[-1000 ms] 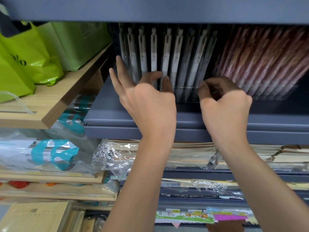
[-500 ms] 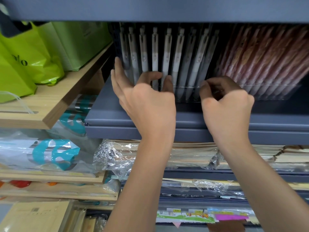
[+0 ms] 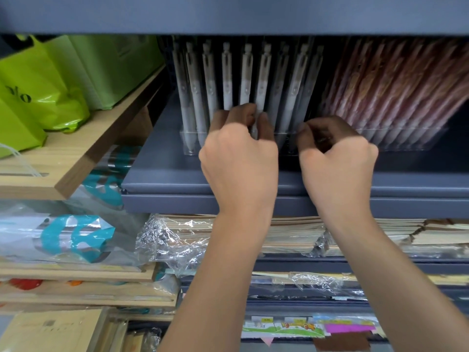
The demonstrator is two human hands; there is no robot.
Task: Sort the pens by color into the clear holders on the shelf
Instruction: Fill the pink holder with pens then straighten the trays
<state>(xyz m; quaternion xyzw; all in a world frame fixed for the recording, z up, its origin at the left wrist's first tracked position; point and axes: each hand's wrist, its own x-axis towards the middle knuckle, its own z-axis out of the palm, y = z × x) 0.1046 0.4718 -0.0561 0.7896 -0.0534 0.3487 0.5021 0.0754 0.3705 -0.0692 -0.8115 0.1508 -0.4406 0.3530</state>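
Several white pens (image 3: 227, 80) stand upright in a clear holder (image 3: 189, 146) on the blue-grey shelf (image 3: 162, 179). To their right, several reddish-brown pens (image 3: 396, 90) lean in a second clear holder (image 3: 416, 143). My left hand (image 3: 238, 153) reaches into the white row, its curled fingers and thumb pinching the lower part of a white pen (image 3: 261, 90). At the right end of the white row my right hand (image 3: 337, 158) has its fingers curled against the holder's front; what they hold is hidden.
The shelf above (image 3: 228, 13) overhangs the pens closely. Green bags (image 3: 50, 92) sit on a wooden shelf (image 3: 76, 158) at left. Plastic-wrapped notebooks (image 3: 304, 235) fill the shelf below, with more packaged goods (image 3: 71, 237) lower left.
My left hand's fingers, spread against the left pens before, have curled in and shifted right onto a pen. My right hand stays at the right end of the row.
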